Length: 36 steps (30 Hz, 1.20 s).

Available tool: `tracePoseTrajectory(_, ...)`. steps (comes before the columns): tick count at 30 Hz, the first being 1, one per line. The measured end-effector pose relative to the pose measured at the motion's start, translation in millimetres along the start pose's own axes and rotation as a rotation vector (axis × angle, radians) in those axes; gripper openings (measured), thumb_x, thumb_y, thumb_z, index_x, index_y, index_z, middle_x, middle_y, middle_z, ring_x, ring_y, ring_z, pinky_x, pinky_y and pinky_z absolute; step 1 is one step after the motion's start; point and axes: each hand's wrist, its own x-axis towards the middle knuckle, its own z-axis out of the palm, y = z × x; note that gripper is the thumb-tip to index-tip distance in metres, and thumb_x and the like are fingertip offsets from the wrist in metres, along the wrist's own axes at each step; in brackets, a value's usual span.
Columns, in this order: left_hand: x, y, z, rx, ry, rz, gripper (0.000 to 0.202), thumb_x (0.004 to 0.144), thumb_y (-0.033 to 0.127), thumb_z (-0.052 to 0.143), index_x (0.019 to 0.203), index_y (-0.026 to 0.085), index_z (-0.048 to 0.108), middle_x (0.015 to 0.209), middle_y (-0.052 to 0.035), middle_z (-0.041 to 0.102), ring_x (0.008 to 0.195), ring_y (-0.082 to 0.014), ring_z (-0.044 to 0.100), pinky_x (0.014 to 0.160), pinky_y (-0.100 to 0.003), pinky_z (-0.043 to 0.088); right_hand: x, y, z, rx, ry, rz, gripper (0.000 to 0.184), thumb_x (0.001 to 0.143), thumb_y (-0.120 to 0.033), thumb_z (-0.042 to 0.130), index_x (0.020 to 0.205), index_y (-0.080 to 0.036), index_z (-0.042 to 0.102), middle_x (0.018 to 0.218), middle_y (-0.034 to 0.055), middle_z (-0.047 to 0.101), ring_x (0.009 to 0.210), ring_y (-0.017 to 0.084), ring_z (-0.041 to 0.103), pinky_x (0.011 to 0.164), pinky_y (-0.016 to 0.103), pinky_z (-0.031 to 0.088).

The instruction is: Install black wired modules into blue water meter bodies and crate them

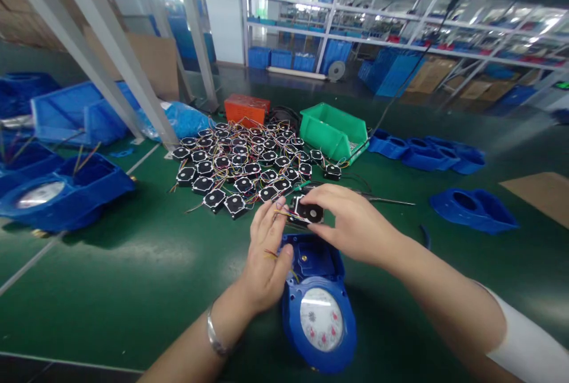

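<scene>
Hands: right hand (351, 223) pinches black module (306, 212) above blue meter (317, 306); left hand (267, 258) grips its wires (284, 215).

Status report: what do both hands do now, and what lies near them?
Right hand pinches small black module over blue meter housing. Left hand on module's coloured wires. Pile of black modules behind; green bin beyond.

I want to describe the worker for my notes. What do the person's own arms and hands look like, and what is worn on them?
Both hands are bare, with no gloves. The left hand has a thin silver metal bracelet around the wrist, and its forearm is uncovered. The right hand has nothing on the wrist; further up that arm a short white sleeve begins. No rings or watch can be seen.
</scene>
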Motion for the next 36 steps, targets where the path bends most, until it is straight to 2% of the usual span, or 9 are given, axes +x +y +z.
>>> tracePoseTrajectory(4,-1,14,-3.0,0.156,0.133,0.074,0.062,0.077,0.008,0.040,0.134,0.017,0.018,0.128,-0.0143,0.036,0.123,-0.0273,0.027,0.099,-0.051,0.025,-15,-7,-9,0.002,0.082,-0.068,0.026,0.074,-0.022,0.057,0.099,-0.018,0.057,0.101,0.0013,0.049,0.096,0.009,0.045,0.088,0.025,0.039)
tracePoseTrajectory(7,-5,21,-6.1,0.323,0.220,0.204,0.064,0.071,0.001,0.045,0.132,0.012,0.026,0.108,-0.0148,0.045,0.110,-0.0272,0.040,0.093,-0.052,0.031,-29,-11,-15,0.015,0.127,-0.098,0.026,0.073,-0.020,0.057,0.099,-0.018,0.058,0.103,0.0021,0.049,0.095,0.008,0.046,0.085,0.022,0.041)
tracePoseTrajectory(10,-10,26,-10.9,0.457,0.190,0.262,0.056,0.071,0.002,0.050,0.125,0.009,0.037,0.082,-0.0088,0.049,0.080,-0.0195,0.049,0.073,-0.038,0.042,-41,-12,-13,0.042,0.089,-0.082,0.027,0.073,-0.019,0.057,0.100,-0.020,0.058,0.104,0.0016,0.048,0.096,0.008,0.046,0.083,0.020,0.042)
tracePoseTrajectory(12,-13,30,-14.7,0.510,0.137,0.250,0.043,0.073,0.006,0.050,0.116,0.009,0.046,0.070,-0.0057,0.048,0.065,-0.0156,0.045,0.057,-0.028,0.039,-46,-10,-8,0.085,0.048,-0.058,0.029,0.071,-0.017,0.058,0.100,-0.021,0.058,0.105,0.0004,0.048,0.096,0.007,0.046,0.084,0.020,0.042)
tracePoseTrajectory(17,-17,38,-23.2,0.548,0.032,0.257,0.023,0.077,0.011,0.049,0.098,0.011,0.057,0.055,-0.0018,0.046,0.053,-0.0144,0.038,0.050,-0.027,0.028,-51,-8,6,0.186,-0.034,-0.023,0.026,0.073,-0.017,0.056,0.099,-0.020,0.058,0.105,0.0010,0.048,0.097,0.007,0.045,0.086,0.020,0.041)
tracePoseTrajectory(23,-21,39,-28.4,0.509,0.002,0.118,0.016,0.076,0.009,0.049,0.077,0.017,0.063,0.049,-0.0007,0.042,0.049,-0.0137,0.036,0.047,-0.027,0.025,-52,-6,11,0.182,-0.091,-0.008,0.027,0.074,-0.016,0.055,0.101,-0.022,0.058,0.106,0.0000,0.047,0.098,0.008,0.044,0.087,0.022,0.040)
tracePoseTrajectory(28,-21,39,-31.9,0.403,-0.016,-0.045,0.020,0.077,0.007,0.046,0.074,0.017,0.064,0.051,0.0006,0.041,0.045,-0.0105,0.039,0.044,-0.024,0.028,-51,-6,11,0.172,-0.118,0.002,0.025,0.075,-0.016,0.055,0.099,-0.023,0.058,0.105,-0.0015,0.047,0.097,0.007,0.043,0.086,0.022,0.038)
tracePoseTrajectory(33,-15,41,-39.2,0.207,-0.127,-0.158,0.022,0.077,0.009,0.044,0.075,0.019,0.063,0.055,0.0011,0.049,0.050,-0.0095,0.048,0.047,-0.021,0.034,-50,-7,8,0.143,-0.139,0.017,0.022,0.074,-0.015,0.056,0.095,-0.022,0.058,0.102,-0.0008,0.047,0.094,0.007,0.042,0.084,0.021,0.038)
tracePoseTrajectory(36,-9,42,-44.7,0.187,-0.174,-0.217,0.023,0.075,0.008,0.044,0.071,0.020,0.063,0.056,0.0014,0.052,0.053,-0.0096,0.050,0.048,-0.021,0.035,-50,-7,9,0.119,-0.176,0.007,0.021,0.074,-0.015,0.055,0.094,-0.022,0.059,0.099,0.0002,0.047,0.093,0.007,0.041,0.082,0.021,0.037)
